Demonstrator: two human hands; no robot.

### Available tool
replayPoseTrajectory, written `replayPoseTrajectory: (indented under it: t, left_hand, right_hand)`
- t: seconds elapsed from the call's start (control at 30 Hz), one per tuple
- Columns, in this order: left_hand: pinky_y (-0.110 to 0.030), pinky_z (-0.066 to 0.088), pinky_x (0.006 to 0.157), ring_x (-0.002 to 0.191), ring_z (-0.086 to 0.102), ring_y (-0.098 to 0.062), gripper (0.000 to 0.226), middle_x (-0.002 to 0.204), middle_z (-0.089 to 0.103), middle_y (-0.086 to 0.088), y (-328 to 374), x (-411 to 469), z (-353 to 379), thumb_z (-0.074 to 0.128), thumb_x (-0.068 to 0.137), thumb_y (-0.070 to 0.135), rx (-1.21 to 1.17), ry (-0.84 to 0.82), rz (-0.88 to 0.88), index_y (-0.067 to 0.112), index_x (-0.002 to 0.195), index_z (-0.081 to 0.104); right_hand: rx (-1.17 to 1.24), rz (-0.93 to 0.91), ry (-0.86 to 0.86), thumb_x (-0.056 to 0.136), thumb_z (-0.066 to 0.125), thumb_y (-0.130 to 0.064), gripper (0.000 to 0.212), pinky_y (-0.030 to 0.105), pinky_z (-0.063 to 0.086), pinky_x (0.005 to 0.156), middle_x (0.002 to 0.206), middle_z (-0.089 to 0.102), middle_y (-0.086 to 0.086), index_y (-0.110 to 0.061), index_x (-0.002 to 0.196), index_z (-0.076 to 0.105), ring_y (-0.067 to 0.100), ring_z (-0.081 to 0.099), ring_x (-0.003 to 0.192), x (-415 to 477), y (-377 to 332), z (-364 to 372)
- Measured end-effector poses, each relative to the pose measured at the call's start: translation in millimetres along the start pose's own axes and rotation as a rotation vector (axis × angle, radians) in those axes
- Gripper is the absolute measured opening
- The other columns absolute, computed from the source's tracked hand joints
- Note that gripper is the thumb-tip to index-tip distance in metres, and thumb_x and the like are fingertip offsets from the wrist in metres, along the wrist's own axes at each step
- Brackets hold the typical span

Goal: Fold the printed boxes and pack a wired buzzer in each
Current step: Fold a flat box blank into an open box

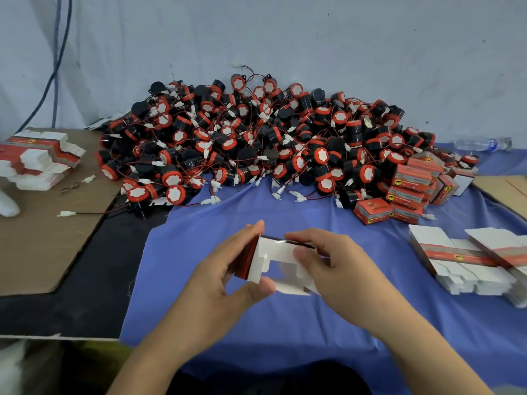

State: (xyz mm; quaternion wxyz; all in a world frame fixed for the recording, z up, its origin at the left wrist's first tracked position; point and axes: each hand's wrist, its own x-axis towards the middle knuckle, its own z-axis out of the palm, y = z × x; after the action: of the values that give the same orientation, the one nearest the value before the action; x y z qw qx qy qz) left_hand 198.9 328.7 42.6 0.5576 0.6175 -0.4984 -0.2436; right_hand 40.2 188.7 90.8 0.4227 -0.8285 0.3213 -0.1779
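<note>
Head view. The worktop (94,280) is carrying a blue cloth (285,323) across its centre and right, and a brown cardboard sheet (42,246) at the left.

The printed box (273,252) is being held in the near centre, over the blue cloth and between both hands. It is standing partly opened, with its white inner flaps facing the camera and a glossy red outer panel showing at its left side.

The left hand (228,277) is gripping the box's left end, fingers lying along the red panel and thumb pressing the lower near edge. The right hand (336,269) is gripping the right end, fingers curling over the top edge and thumb pressing on a white flap.

The pile of wired buzzers (271,138), black and red with white connectors, is lying against the pale wall (313,38) beyond the hands, well apart from the box.

The folded boxes (410,189) are lying heaped at the pile's right edge, touching it. One flat box stack (470,258) is lying on the cloth to the right of the hands. A second flat stack (40,158) is resting on the cardboard sheet at far left.

A clear plastic bottle (484,143) is lying on its side at the far right, by the wall. A dark cable (60,52) is hanging down the wall at upper left.
</note>
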Motion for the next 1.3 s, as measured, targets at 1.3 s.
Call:
replayPoseTrajectory:
  t: [1.3]
  left_hand:
    - [-0.022, 0.053, 0.097, 0.127, 0.06, -0.005, 0.046, 0.135, 0.064, 0.02, 0, -9, 18, 0.073, 0.083, 0.053, -0.056, 0.28, 0.02, 0.042, 0.127, 0.065]
  right_hand:
    - [0.516, -0.187, 0.232, 0.088, 0.076, -0.027, 0.023, 0.021, 0.048, 0.053, 0.085, 0.073, -0.006, -0.021, 0.086, 0.053, 0.009, 0.066, 0.076, -10, 28, 29]
